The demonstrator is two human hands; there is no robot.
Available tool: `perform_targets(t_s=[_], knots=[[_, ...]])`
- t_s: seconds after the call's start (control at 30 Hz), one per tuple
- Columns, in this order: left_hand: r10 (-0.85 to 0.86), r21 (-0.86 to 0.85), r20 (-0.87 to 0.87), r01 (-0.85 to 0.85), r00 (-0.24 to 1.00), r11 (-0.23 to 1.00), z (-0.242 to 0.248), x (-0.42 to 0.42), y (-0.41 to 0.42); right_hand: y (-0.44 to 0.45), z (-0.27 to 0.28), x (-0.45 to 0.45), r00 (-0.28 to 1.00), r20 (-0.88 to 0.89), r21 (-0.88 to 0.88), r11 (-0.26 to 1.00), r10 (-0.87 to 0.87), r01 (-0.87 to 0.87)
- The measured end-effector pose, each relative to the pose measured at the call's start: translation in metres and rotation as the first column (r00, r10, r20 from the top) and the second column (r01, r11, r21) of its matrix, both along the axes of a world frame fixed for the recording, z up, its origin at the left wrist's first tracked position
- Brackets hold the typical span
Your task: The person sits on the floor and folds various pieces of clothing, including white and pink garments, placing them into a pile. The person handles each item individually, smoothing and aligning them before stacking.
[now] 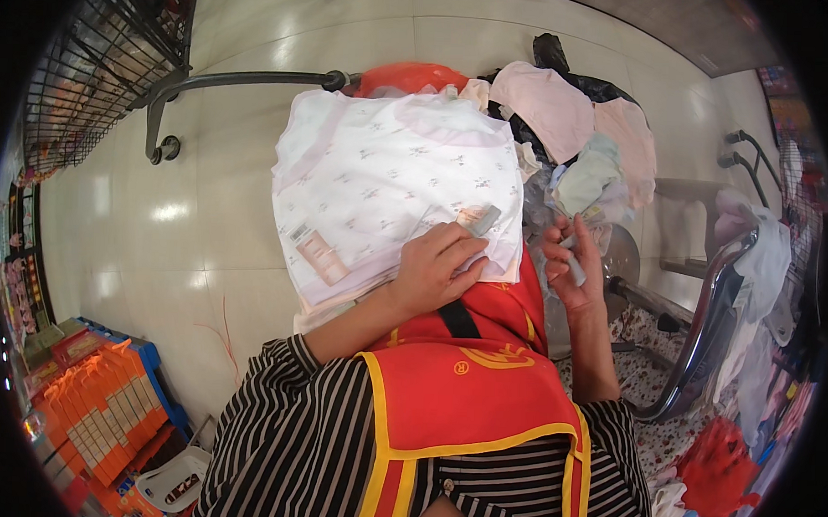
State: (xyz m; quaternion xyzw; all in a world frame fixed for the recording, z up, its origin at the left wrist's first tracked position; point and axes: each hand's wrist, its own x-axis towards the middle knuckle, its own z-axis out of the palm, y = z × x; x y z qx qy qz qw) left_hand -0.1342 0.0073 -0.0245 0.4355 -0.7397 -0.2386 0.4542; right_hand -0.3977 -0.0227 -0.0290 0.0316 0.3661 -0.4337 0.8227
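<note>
A stack of folded garments lies in front of me, topped by a white one [390,162] with a small floral print and pale pink trim. A pink tag with a barcode [322,256] rests on its lower left. My left hand [441,263] is at the stack's lower right edge, its fingers on a small clear packet with a label [480,220]. Right of the stack, my right hand [574,264] is raised, palm up, with a small grey-white object [576,269] between its fingers; what it is cannot be told. Just beyond it lies a pale green garment [588,172].
Pink garments [546,109] and a red plastic bag [413,75] lie beyond the stack. A wire cart [98,90] stands at the upper left, orange packages [104,405] at the lower left. On the right is a metal-framed chair [710,303] with cloths over it.
</note>
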Motion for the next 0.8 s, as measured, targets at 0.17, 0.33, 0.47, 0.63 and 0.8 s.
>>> perform_targets(t_s=[0.17, 0.33, 0.47, 0.63, 0.8], knots=[[0.080, -0.087, 0.208, -0.063, 0.975, 0.994, 0.013, -0.003, -0.003, 0.008, -0.008, -0.003, 0.999, 0.048, 0.085, 0.996, -0.008, 0.004], [0.006, -0.211, 0.280, 0.056, 0.960, 0.976, 0.022, -0.009, -0.004, 0.020, -0.048, -0.028, 0.987, -0.152, 0.036, 0.998, -0.053, 0.059], [-0.234, -0.133, 0.256, 0.274, 0.938, 0.953, 0.013, -0.024, 0.001, 0.032, -0.086, -0.046, 0.935, -0.346, 0.057, 0.993, -0.078, 0.104], [-0.268, -0.117, 0.294, 0.313, 0.917, 0.942, 0.018, -0.029, 0.002, 0.052, -0.134, -0.076, 0.845, -0.504, 0.092, 0.962, -0.177, 0.256], [-0.182, -0.064, 0.402, 0.226, 0.897, 0.972, 0.023, -0.029, -0.001, 0.058, -0.163, -0.108, 0.642, -0.747, 0.055, 0.947, -0.172, 0.317]])
